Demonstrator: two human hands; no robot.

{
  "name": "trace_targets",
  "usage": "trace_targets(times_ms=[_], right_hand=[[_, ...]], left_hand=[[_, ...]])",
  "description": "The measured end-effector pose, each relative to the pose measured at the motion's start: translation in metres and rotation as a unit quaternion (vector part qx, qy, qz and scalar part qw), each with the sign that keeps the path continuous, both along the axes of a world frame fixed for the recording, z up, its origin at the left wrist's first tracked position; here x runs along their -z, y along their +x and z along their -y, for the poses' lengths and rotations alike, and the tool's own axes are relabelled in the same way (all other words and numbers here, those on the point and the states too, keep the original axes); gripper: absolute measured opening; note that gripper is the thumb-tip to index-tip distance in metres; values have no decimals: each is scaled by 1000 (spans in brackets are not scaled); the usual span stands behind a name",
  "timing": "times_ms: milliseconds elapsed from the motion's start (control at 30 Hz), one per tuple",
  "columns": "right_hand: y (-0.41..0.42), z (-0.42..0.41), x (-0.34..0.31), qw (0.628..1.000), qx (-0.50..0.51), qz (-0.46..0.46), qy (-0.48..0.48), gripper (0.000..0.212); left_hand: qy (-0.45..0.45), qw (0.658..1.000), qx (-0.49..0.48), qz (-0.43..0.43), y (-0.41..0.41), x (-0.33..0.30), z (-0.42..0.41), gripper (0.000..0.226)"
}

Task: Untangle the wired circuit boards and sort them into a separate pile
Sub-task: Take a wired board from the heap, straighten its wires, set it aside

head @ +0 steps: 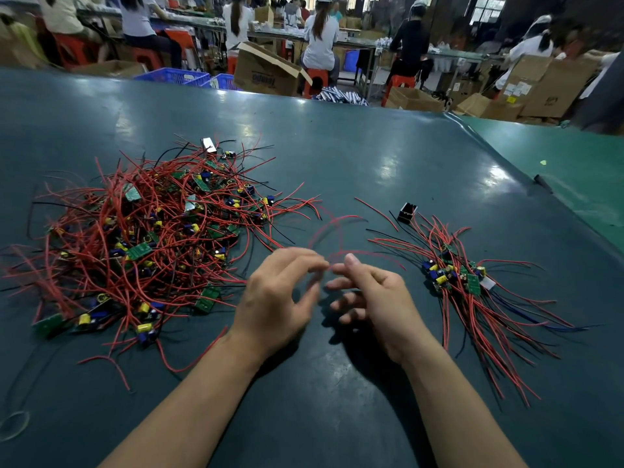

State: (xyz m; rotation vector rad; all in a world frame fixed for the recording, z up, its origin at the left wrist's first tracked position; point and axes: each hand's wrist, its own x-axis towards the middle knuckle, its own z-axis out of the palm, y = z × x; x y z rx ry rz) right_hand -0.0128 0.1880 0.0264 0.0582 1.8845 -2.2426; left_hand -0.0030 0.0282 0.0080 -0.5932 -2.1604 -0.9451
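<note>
A big tangle of green circuit boards with red and black wires (148,238) covers the left of the dark green table (337,157). A smaller, neater pile of wired boards (462,278) lies on the right, its wires fanning toward me. Between the piles my left hand (280,298) and my right hand (374,298) meet fingertip to fingertip. Both pinch a thin red wire (326,231) that loops up and away from them, blurred by motion. No board shows in either hand.
A small black box (407,212) stands just behind the right pile, and a small metal box (208,144) sits at the far edge of the tangle. A rubber band (13,425) lies near the left front. Seated workers, cardboard boxes and blue crates fill the background.
</note>
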Motion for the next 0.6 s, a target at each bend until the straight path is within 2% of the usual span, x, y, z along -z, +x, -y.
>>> trace_targets(times_ms=[100, 200, 267, 367, 500, 600], right_hand=[[2, 0, 0, 999, -10, -43, -15, 20], [3, -2, -1, 998, 13, -57, -6, 11], [3, -1, -1, 997, 19, -74, 8, 9], [6, 2, -2, 996, 3, -84, 30, 14], [5, 1, -2, 998, 17, -57, 0, 9], [2, -2, -3, 997, 32, -36, -63, 11]], left_hand=[[-15, 997, 77, -18, 5, 0, -7, 20], [56, 996, 69, -32, 4, -1, -10, 15], [117, 992, 34, 17, 3, -2, -9, 21], [180, 971, 36, 154, 1, -3, -8, 25], [227, 959, 26, 168, -3, -2, -9, 2], [365, 903, 59, 218, -3, -4, -10, 4]])
